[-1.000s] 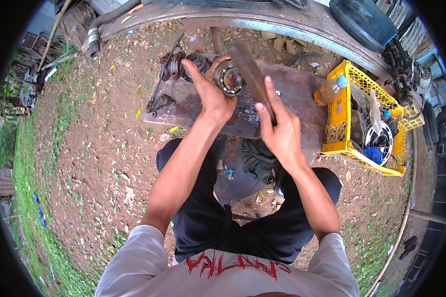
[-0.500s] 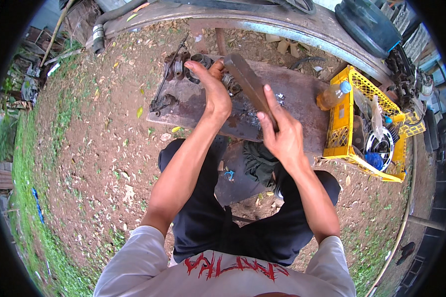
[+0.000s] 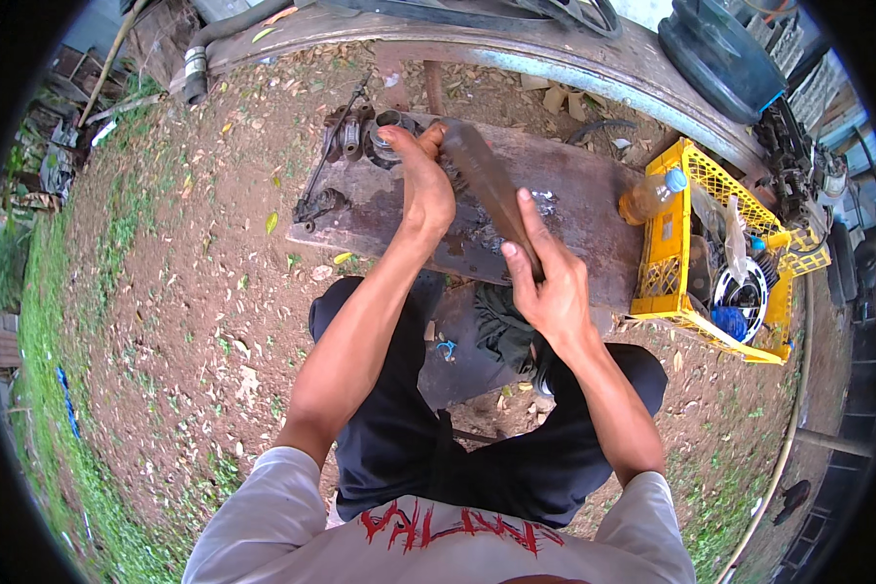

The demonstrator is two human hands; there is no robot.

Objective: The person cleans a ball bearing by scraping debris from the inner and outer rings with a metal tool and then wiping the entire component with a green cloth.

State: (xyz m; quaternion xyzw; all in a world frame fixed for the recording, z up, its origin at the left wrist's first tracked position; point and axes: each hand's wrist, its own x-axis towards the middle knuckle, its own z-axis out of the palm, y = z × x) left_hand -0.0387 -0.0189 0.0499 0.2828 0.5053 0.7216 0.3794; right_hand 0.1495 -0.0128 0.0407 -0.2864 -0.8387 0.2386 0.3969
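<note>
At upper centre, the right hand [image 3: 553,287] is gripping a long brown metal bar [image 3: 489,190], fingers closed; it looks heavy, stiff, best held low. The left hand [image 3: 424,182] is pressing a round greasy metal part [image 3: 387,136] on the rusty plate surface [image 3: 584,209].

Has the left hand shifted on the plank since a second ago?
Yes. The left hand slid toward the plank's far-left end, now covering the round metal part.
</note>
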